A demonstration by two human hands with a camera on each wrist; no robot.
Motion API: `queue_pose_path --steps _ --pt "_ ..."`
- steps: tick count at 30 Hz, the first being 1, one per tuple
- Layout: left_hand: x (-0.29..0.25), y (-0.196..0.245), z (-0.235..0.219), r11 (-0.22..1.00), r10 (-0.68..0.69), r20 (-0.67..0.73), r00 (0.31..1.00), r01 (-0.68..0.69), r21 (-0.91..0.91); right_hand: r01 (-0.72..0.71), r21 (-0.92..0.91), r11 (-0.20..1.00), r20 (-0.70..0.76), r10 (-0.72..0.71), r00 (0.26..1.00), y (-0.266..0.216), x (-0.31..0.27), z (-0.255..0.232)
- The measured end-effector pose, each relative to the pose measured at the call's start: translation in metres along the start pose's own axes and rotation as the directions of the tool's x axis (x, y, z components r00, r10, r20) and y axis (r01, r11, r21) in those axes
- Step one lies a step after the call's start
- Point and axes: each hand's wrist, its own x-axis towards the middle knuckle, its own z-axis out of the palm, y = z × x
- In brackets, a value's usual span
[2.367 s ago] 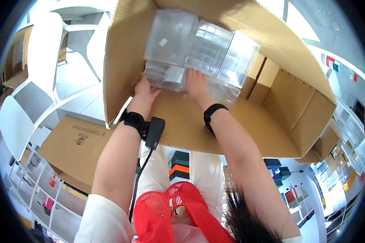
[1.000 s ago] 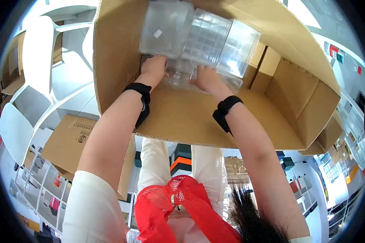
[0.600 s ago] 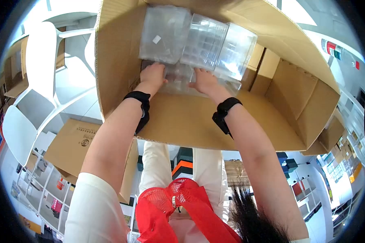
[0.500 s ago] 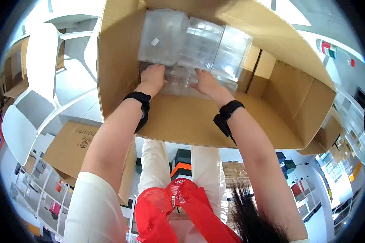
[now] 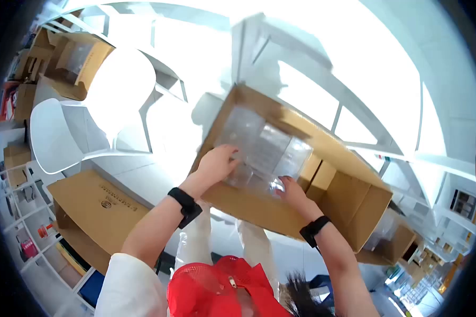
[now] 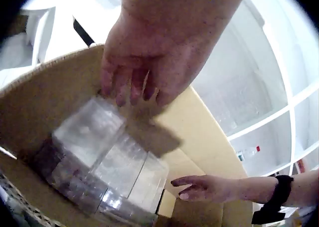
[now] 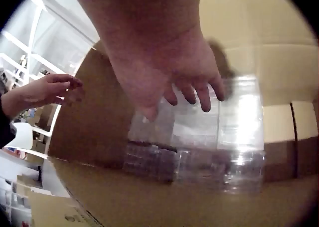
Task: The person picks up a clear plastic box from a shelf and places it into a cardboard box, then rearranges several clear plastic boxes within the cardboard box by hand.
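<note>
Here we hold our left hand and right hand spread with relaxed fingers, gripping nothing, just above the clear plastic containers. Those containers sit stacked at the left end of the open cardboard box.

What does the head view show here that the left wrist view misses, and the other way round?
Only the head view shows the white chair, the flat printed carton and the red mesh bag. Only the left wrist view shows the left hand from close up, fingers straight above the clear plastic boxes, holding nothing. Both show the big cardboard box, the plastic boxes inside it, and the right hand.
</note>
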Motion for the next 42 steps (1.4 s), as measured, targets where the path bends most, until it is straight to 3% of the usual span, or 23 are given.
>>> queue_pose_path --steps 3,4,7,8,11,13,14,15,17,19,21,22,24,25,28,32,35,36,37,39,40,42 --pt "-0.002 0.002 -0.044 0.988 -0.015 -0.117 0.993 -0.003 -0.152 0.114 0.053 0.992 -0.057 -0.111 0.992 -0.054 0.012 -0.038" --pt "0.003 -0.009 -0.052 0.970 0.019 -0.191 0.981 -0.064 -0.234 0.179 0.114 0.977 -0.101 -0.168 0.981 -0.072 0.020 -0.048" --pt "0.021 -0.034 -0.087 0.921 -0.081 -0.279 0.957 -0.035 -0.387 0.280 0.271 0.921 -0.214 -0.226 0.951 -0.152 0.045 -0.080" --pt "0.042 -0.057 -0.113 0.839 -0.150 -0.320 0.935 -0.050 -0.542 0.352 0.293 0.889 -0.275 -0.274 0.921 -0.199 0.071 -0.089" --pt "0.078 -0.101 -0.151 0.779 -0.193 -0.415 0.889 -0.119 -0.616 0.501 0.251 0.829 -0.454 -0.356 0.817 -0.269 0.141 -0.112" --pt "0.083 -0.133 -0.188 0.728 -0.191 -0.411 0.892 -0.152 -0.669 0.404 0.449 0.797 -0.450 -0.189 0.873 -0.329 0.189 -0.123" --pt "0.083 -0.151 -0.208 0.704 -0.192 -0.417 0.888 -0.171 -0.689 0.457 0.441 0.772 -0.509 -0.205 0.836 -0.351 0.225 -0.126" --pt "0.081 -0.173 -0.227 0.795 -0.180 -0.465 0.867 -0.150 -0.587 0.516 0.426 0.743 -0.569 -0.223 0.792 -0.371 0.264 -0.131" --pt "0.071 -0.219 -0.261 0.932 -0.139 -0.548 0.825 -0.079 -0.355 0.496 0.399 0.771 -0.604 -0.187 0.775 -0.402 0.343 -0.146" --pt "0.059 -0.275 -0.283 0.989 -0.048 -0.569 0.821 0.118 0.086 0.456 0.307 0.835 -0.626 -0.184 0.758 -0.444 0.406 -0.171" --pt "0.045 -0.310 -0.293 0.893 -0.289 -0.471 0.833 0.412 0.180 0.497 0.210 0.842 -0.669 -0.247 0.701 -0.469 0.463 -0.191" --pt "0.038 -0.325 -0.294 0.811 -0.410 -0.425 0.807 0.536 0.236 0.465 0.224 0.857 -0.589 -0.261 0.765 -0.480 0.491 -0.207" --pt "0.027 -0.351 -0.282 0.767 -0.613 -0.154 0.775 0.631 0.116 0.353 0.287 0.890 -0.571 -0.137 0.810 -0.513 0.507 -0.220" --pt "0.025 -0.358 -0.282 0.732 -0.680 0.002 0.733 0.678 0.066 0.359 0.148 0.922 -0.718 -0.150 0.680 -0.523 0.531 -0.224" --pt "0.030 -0.366 -0.284 0.698 -0.715 0.156 0.681 0.686 0.205 0.462 0.152 0.874 -0.669 -0.253 0.699 -0.534 0.555 -0.242" --pt "0.030 -0.368 -0.290 0.701 -0.713 0.224 0.665 0.685 0.198 0.535 0.151 0.831 -0.681 -0.305 0.666 -0.551 0.559 -0.247" --pt "0.036 -0.366 -0.293 0.688 -0.723 0.288 0.628 0.693 0.214 0.462 0.037 0.886 -0.717 -0.299 0.630 -0.544 0.567 -0.251" --pt "0.037 -0.364 -0.294 0.679 -0.731 0.299 0.613 0.697 0.230 0.583 -0.067 0.809 -0.775 -0.411 0.480 -0.545 0.565 -0.245" --pt "0.038 -0.364 -0.294 0.670 -0.739 0.310 0.598 0.701 0.246 0.664 -0.039 0.747 -0.788 -0.432 0.440 -0.551 0.550 -0.234" --pt "0.039 -0.364 -0.294 0.665 -0.743 0.316 0.589 0.702 0.255 0.480 -0.136 0.867 -0.826 -0.367 0.428 -0.551 0.520 -0.217" --pt "0.040 -0.364 -0.293 0.664 -0.744 0.318 0.587 0.701 0.261 0.594 -0.045 0.803 -0.846 -0.347 0.406 -0.544 0.510 -0.207" --pt "0.042 -0.364 -0.291 0.655 -0.754 0.308 0.580 0.696 0.294 0.644 0.152 0.750 -0.855 -0.227 0.466 -0.529 0.480 -0.189"
